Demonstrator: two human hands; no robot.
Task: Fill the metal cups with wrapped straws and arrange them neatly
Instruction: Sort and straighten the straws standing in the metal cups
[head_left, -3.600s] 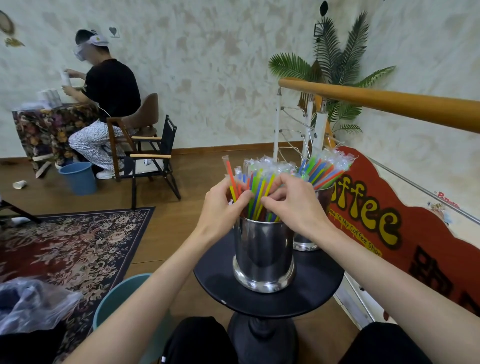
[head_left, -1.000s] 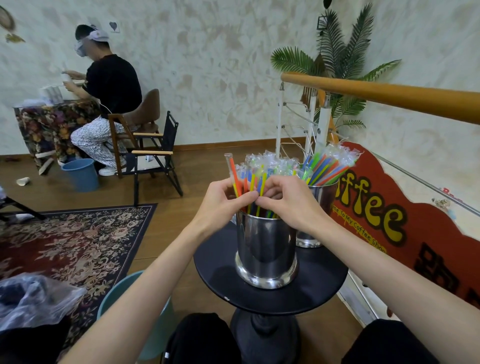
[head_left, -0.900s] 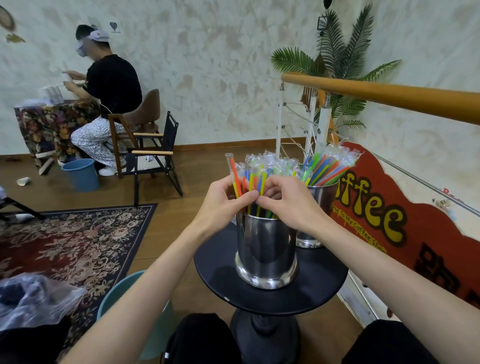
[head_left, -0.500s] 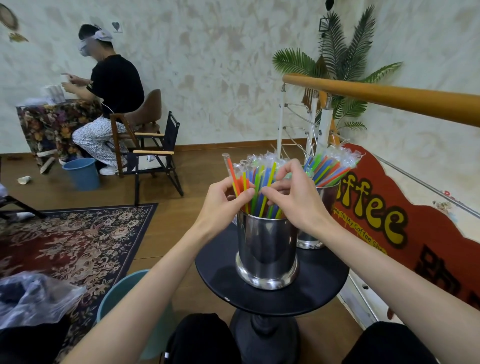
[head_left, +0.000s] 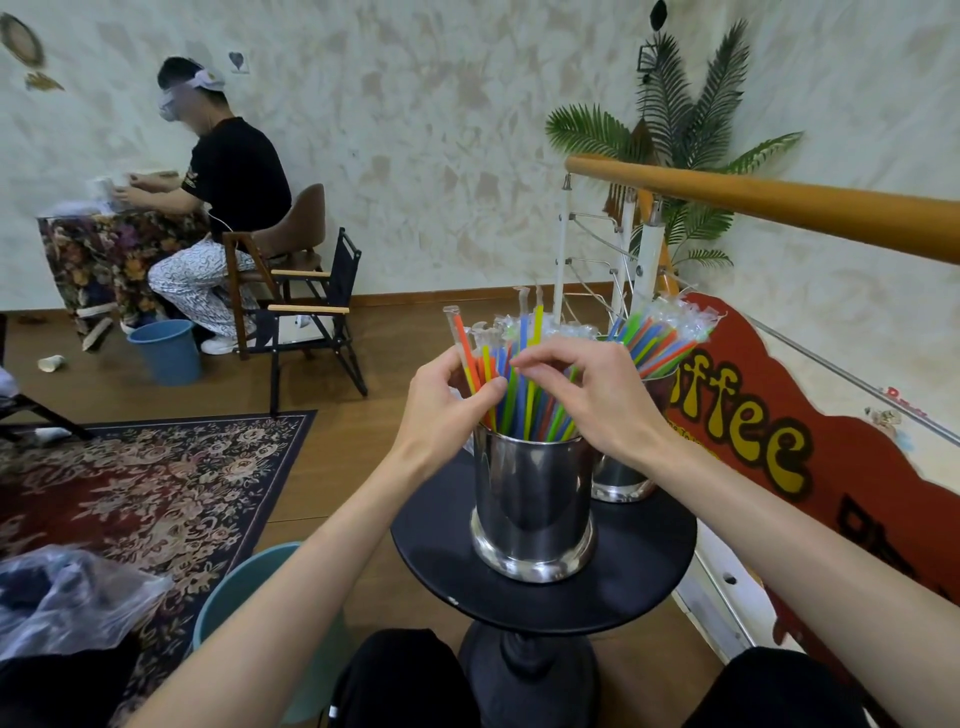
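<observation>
A shiny metal cup (head_left: 532, 499) stands on the small round black table (head_left: 649, 566), full of coloured wrapped straws (head_left: 519, 395) standing upright. My left hand (head_left: 447, 410) pinches the straws at the cup's left side, thumb against an orange one. My right hand (head_left: 592, 400) arches over the bundle from the right, fingertips touching the straw tops; a blue and a yellow straw stick up higher than the rest. A second metal cup (head_left: 621, 475) behind and to the right holds more wrapped straws (head_left: 662, 338) fanned to the right; my right wrist hides part of it.
A wooden handrail (head_left: 779, 205) and a red "coffee" sign (head_left: 769, 441) run along the right. A teal bin (head_left: 244, 587) sits below left of the table, a plastic bag (head_left: 67, 592) at far left. Across the rug (head_left: 156, 483) a person sits at a floral table beside chairs and a blue bucket (head_left: 166, 351).
My right hand has lifted from gripping the bundle to arching over its tops. Two straws now stand higher than the others. My left hand stays at the cup's left side.
</observation>
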